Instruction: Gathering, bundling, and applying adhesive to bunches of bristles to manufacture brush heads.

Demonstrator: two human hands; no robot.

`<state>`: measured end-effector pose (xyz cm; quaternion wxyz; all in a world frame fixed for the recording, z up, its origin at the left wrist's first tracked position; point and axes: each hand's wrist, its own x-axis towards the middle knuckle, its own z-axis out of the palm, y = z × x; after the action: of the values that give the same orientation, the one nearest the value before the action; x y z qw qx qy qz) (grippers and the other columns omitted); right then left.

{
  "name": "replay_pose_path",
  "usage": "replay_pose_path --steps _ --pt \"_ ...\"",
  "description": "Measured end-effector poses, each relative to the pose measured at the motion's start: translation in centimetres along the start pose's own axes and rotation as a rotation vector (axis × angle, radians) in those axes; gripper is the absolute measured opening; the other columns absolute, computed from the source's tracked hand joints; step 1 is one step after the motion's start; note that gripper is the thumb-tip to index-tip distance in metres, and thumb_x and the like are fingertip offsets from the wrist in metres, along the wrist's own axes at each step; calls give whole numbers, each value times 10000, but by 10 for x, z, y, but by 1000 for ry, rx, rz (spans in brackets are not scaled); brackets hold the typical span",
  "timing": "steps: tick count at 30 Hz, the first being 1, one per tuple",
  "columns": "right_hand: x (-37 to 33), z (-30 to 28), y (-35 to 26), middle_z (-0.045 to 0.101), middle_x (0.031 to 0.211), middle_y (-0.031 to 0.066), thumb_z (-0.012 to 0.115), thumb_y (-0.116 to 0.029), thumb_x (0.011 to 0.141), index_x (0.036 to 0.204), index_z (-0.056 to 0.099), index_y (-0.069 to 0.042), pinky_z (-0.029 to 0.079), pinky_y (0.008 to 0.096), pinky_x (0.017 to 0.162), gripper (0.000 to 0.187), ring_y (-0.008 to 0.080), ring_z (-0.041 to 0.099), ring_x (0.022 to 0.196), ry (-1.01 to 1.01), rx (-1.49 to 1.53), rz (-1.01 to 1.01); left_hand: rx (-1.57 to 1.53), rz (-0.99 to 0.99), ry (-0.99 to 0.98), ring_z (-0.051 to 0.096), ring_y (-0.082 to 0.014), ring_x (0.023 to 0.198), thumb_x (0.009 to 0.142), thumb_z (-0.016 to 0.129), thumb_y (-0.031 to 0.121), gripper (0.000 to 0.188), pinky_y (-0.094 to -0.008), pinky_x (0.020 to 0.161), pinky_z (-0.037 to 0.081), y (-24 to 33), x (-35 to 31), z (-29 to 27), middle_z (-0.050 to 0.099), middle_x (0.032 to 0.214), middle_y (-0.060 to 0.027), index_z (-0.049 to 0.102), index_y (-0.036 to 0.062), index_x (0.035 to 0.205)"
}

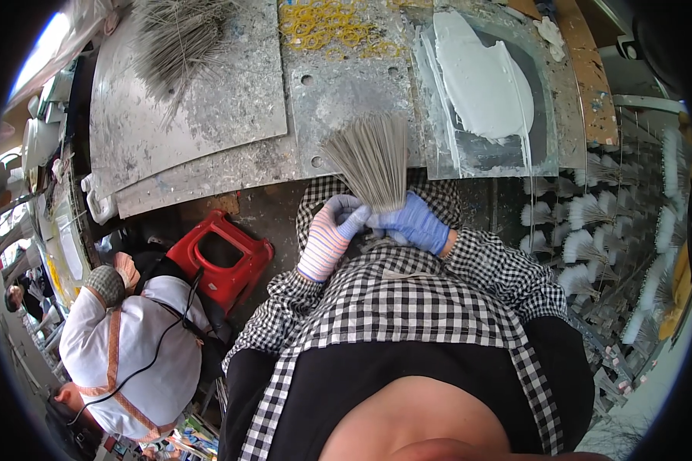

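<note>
Your forearms reach up and inward, elbows bent out to either side, so that both hands meet over your lap, just in front of the near edge of the table (273,160). Your left hand (333,230), in a striped glove, angles inward with its fingers curled and its thumb side at the gathered end of the bundle (373,157). Your right hand (417,223), in a blue glove, comes from the other side with its fingers bent across that same end. Both grips are narrow, closed on the bundle; exactly how the fingertips meet is hidden.

The bundle is made of thin, straight grey strands, packed tight where you hold it and fanning wide toward the far edge, with an uneven, slanting top. Its spread part lies over the middle of the table's near edge; the gathered end is on your side of it.
</note>
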<state>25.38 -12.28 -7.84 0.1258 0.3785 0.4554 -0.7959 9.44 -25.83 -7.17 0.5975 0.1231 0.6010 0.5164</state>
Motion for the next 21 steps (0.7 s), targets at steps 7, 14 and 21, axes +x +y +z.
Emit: replay_pose_path --steps 7,14,21 --pt "-16 16 -8 692 1000 65 810 -211 841 1135 668 -27 551 329 834 375 160 653 926 -11 -67 -293 -140 257 35 656 -131 972 933 724 190 368 -292 843 541 21 7 -2 693 1108 -63 613 33 1247" --pt "-15 19 -1 700 974 66 818 -203 836 1165 652 -23 557 278 707 410 118 655 820 -9 101 -478 -265 355 -3 659 -138 1044 873 735 -2 441 -283 927 530 30 5 7 697 1145 -81 598 29 1292" --pt "-29 14 -19 692 815 40 815 -120 799 1197 625 2 345 172 372 458 21 495 455 -123 234 -327 -310 447 -68 642 -192 1125 872 779 125 629 -348 983 504 34 1 14 660 1266 -87 501 46 1431"
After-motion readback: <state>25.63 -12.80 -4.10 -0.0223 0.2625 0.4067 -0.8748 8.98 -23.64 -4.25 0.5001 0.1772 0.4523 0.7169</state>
